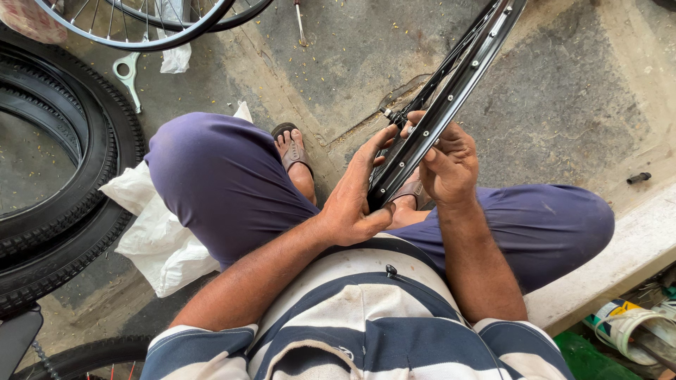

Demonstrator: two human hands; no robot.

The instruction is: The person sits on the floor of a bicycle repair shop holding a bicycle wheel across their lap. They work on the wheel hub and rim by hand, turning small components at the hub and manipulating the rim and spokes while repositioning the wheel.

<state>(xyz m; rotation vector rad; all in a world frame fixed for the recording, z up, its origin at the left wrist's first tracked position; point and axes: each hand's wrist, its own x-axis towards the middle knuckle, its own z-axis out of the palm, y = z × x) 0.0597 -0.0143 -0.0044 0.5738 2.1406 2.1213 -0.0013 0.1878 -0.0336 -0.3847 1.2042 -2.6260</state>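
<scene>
A black wheel rim (440, 112) is held upright at frame centre above the lap, running to the upper right. The left hand (355, 200) grips its lower edge; the right hand (451, 165) has its fingers (431, 156) pinched against the rim. Spoke fitting appears in hand; steady alignment seems needed.

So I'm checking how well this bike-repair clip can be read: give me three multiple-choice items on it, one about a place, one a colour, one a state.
1. Where do the stacked black tyres lie?
A. on the person's left
B. on the person's right
C. across the lap

2. What colour are the trousers?
A. red
B. purple-blue
C. white

3. How is the black wheel rim held?
A. flat on the ground, untouched
B. by one hand only
C. by both hands

Answers:
1 A, they fill the picture's left edge.
2 B, both bent knees show it.
3 C, the left hand and right hand grip its lower end.
</scene>
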